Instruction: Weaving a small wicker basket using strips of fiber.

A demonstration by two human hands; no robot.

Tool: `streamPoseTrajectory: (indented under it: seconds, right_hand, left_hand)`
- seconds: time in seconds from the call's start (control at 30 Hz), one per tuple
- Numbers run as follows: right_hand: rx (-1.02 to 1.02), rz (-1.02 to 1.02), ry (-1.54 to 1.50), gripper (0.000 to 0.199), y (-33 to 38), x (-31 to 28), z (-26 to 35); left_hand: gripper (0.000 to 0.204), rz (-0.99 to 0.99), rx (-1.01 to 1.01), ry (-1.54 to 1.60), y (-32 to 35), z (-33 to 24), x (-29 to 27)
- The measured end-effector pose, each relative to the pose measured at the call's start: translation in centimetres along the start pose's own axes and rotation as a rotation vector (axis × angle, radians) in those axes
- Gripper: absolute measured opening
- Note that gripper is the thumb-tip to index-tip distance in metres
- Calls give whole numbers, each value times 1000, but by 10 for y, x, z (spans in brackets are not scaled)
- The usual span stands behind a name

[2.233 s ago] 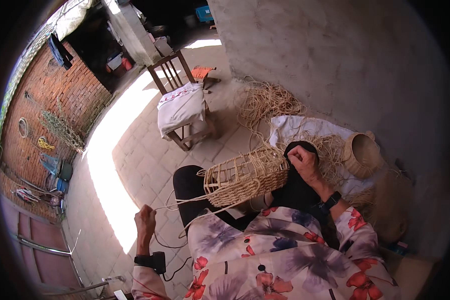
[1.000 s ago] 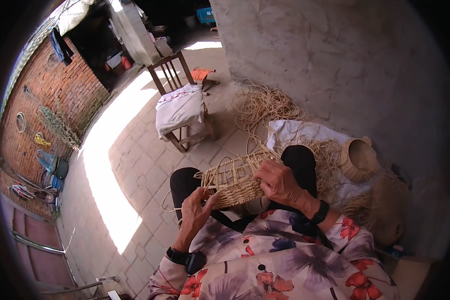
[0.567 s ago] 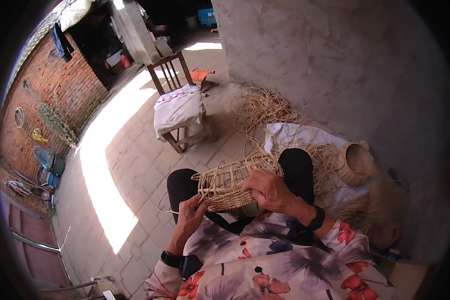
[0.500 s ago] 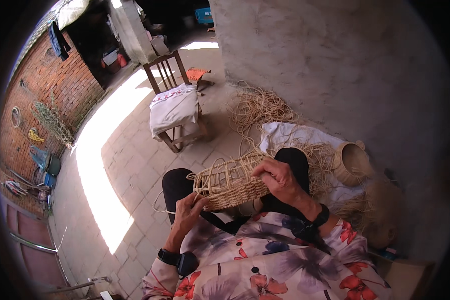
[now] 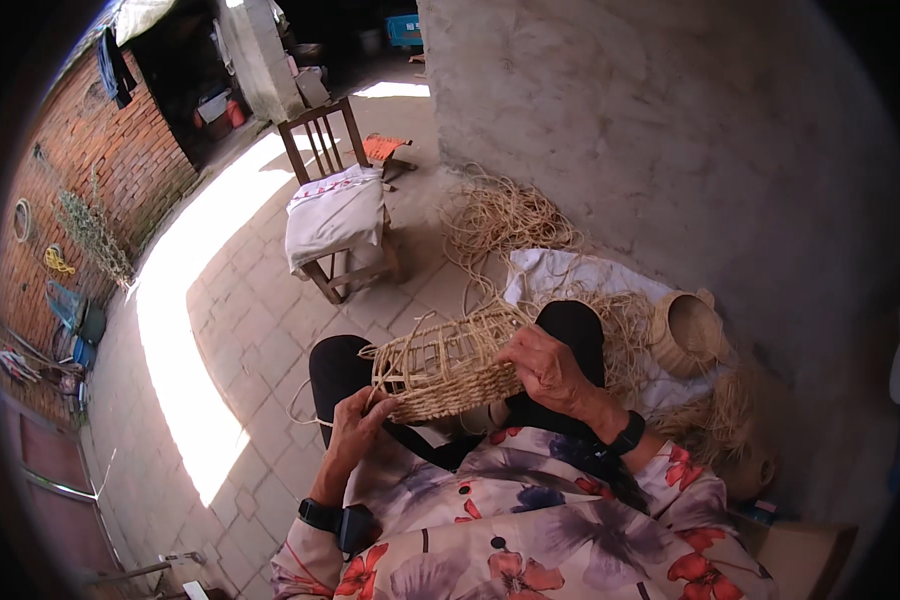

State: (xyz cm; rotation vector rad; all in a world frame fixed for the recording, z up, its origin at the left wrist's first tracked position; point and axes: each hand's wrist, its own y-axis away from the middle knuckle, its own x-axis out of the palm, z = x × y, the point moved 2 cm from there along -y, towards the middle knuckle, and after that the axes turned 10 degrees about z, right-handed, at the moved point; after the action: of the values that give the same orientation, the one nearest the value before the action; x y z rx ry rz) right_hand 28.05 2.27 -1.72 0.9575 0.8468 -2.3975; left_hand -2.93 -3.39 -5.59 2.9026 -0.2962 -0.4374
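Note:
A half-woven straw basket (image 5: 440, 370) lies across my knees, its near side tightly woven and its far side an open lattice. My left hand (image 5: 353, 428) pinches the basket's left end, thumb and fingers closed on the edge. From that end a loose pale strand (image 5: 298, 405) loops out over my left knee. My right hand (image 5: 550, 372) grips the right end, fingers curled down on the weave; the fingertips are partly hidden. Some loose cord ends stick up along the far edge.
A wooden chair (image 5: 335, 215) with a white cloth stands ahead, an orange folding stool (image 5: 382, 148) behind it. Piled straw cord (image 5: 510, 220) lies by the grey wall (image 5: 670, 130). On a white sheet (image 5: 560, 268) to the right sits a small round woven basket (image 5: 688, 335).
The whole view has shifted slightly, so the surroundings sit a little further left. Both hands keep their hold on the basket, with hardly any other movement.

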Motion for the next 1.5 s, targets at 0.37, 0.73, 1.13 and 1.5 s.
streamPoseTrajectory:
  seconds: [0.37,0.73,1.13,1.5]
  right_hand:
    - [52,-8,13,14,-16,5,2]
    - [133,28,-117,15,-20,12,-10]
    - [-81,142,56,23,-19,3,0]
    - [122,55,-167,11,-13,0,-29]
  left_hand:
    - [19,38,51,101,4,2,-2]
    - [19,45,54,58,1,3,0]
    - [18,42,37,-11,0,0,-1]
    - [15,41,-66,-15,0,0,-3]
